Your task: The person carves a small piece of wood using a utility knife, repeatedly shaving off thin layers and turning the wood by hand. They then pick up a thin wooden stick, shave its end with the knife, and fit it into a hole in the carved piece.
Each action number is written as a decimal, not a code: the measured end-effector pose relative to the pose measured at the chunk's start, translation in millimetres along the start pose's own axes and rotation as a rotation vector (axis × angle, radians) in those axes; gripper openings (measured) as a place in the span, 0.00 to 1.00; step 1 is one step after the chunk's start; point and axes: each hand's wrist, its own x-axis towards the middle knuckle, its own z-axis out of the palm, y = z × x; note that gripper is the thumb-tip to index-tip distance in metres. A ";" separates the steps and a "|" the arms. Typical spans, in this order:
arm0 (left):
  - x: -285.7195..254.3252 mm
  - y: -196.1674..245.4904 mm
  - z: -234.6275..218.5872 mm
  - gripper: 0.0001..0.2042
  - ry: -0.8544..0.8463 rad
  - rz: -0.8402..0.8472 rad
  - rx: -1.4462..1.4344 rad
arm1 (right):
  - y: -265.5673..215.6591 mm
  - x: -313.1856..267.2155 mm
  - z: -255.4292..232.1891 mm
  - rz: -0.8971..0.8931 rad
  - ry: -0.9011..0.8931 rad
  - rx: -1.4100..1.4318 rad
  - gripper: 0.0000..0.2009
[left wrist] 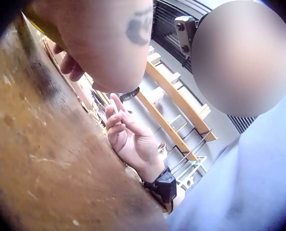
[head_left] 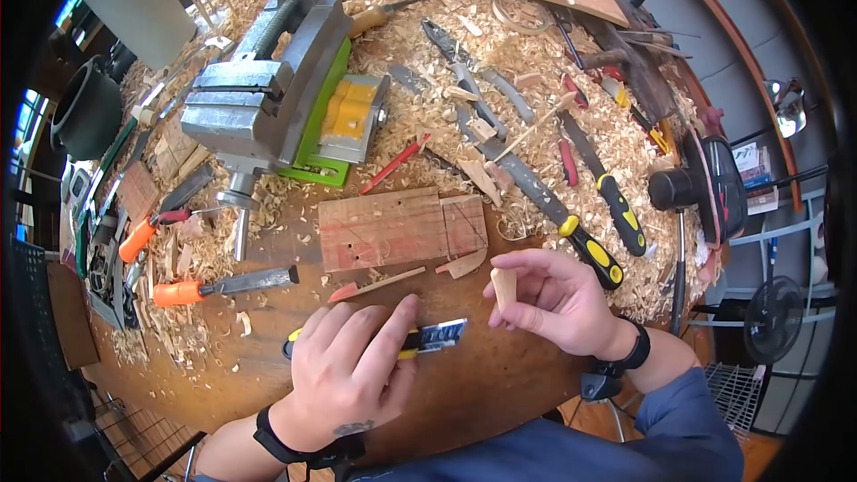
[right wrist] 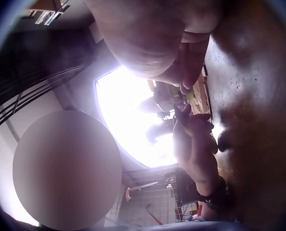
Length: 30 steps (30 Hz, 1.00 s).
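Observation:
My left hand grips a yellow-and-black box cutter low over the bench, its front end pointing right. The palm and fingers cover most of the handle. To the right, my right hand pinches a small pale wood piece upright between thumb and fingers. In the left wrist view the same right hand appears beyond the bench edge. The right wrist view shows the left hand dimly against a bright window. Just beyond both hands lie a marked wooden board and thin wood offcuts.
A metal vise stands at the back left. An orange-handled chisel lies left of the hands. A yellow-and-black handled saw and a similar-handled knife lie beyond the right hand. Wood shavings cover the far bench.

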 end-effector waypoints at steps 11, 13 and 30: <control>-2.3 -4.6 -0.6 0.31 -0.052 -0.034 0.015 | 3.8 2.9 9.1 0.044 -0.057 -0.115 0.33; -3.0 -2.3 -5.3 0.31 -0.058 -0.042 0.013 | 6.4 4.4 8.8 -0.075 -0.087 -0.197 0.30; -0.6 5.3 -12.9 0.28 -0.172 -0.069 -0.112 | 9.8 5.3 20.7 0.012 -0.065 -0.030 0.34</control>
